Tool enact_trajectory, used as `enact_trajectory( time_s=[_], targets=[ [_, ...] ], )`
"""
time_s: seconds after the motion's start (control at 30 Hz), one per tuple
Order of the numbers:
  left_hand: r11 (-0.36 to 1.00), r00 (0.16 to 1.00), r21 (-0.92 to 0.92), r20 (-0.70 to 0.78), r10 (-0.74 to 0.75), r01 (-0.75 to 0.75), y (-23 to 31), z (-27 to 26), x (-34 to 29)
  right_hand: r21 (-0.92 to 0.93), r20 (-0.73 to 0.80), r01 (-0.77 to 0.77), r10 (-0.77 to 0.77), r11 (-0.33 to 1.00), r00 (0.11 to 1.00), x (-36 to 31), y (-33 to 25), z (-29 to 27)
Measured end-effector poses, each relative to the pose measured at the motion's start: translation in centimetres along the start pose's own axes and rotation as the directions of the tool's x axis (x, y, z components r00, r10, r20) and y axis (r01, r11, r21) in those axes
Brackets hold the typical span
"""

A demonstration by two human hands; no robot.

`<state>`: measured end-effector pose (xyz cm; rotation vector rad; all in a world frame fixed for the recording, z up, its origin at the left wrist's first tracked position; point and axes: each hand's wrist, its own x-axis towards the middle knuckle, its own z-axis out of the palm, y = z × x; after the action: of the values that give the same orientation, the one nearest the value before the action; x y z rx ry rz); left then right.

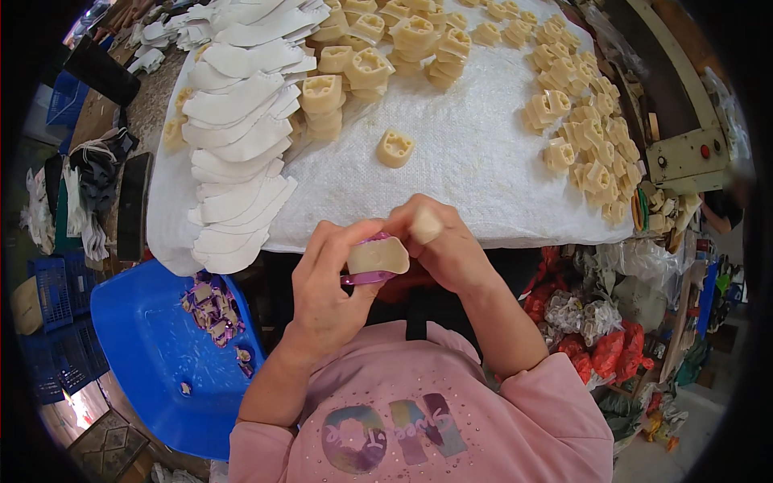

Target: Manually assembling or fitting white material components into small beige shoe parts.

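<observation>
My left hand (326, 278) is closed round a cream shoe heel (377, 256) with shiny purple covering (370, 278) at its edges. My right hand (441, 245) is right beside it, fingers bent and pressed together near the heel's upper right edge. A cream cover sits on one of its digits. What those fingers pinch, if anything, is hidden. On the white cloth-topped table (459, 189), a single bare cream heel (395, 148) stands just beyond my hands.
White curved cut pieces (241, 153) overlap in a long row on the left. Stacked cream heels (322, 101) stand behind, and more heels (592, 133) lie along the right. A blue tub (153, 362) at lower left holds purple-covered pieces (213, 310). Red bags (612, 354) lie at right.
</observation>
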<state>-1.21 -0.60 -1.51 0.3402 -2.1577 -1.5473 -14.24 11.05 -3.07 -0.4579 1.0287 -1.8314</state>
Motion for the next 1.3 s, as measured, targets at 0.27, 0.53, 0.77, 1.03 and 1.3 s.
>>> enact_trajectory(
  time_s=[0.27, 0.53, 0.77, 1.03, 1.3],
  targets=[
    [0.960, 0.987, 0.226, 0.047, 0.157, -0.163, 1.3, -0.1, 0.3, -0.738, 0.214, 0.249, -0.131, 0.627, 0.968, -0.3, -2.5, 1.0],
    [0.929, 0.962, 0.270, -0.029, 0.272, -0.254, 0.2, 0.6, 1.0, -0.568, -0.039, 0.142, -0.199, 0.811, 0.979, -0.8, -0.7, 0.8],
    [0.873, 0.914, 0.401, -0.170, 0.367, -0.276, 0.1, 2.3, 0.7, -0.720, 0.048, 0.220, -0.270, 0.658, 0.962, -1.2, -0.3, 1.6],
    [0.877, 0.896, 0.428, -0.267, 0.354, -0.218, -0.3, 2.7, 1.1, 0.153, 0.090, 0.078, -0.092, 0.985, 0.992, -1.1, 2.6, 0.6],
    [0.832, 0.839, 0.516, -0.346, 0.420, -0.204, -1.1, 2.8, 0.9, -0.583, -0.145, 0.144, -0.277, 0.800, 0.950, -1.3, 1.9, 3.6]
  ],
)
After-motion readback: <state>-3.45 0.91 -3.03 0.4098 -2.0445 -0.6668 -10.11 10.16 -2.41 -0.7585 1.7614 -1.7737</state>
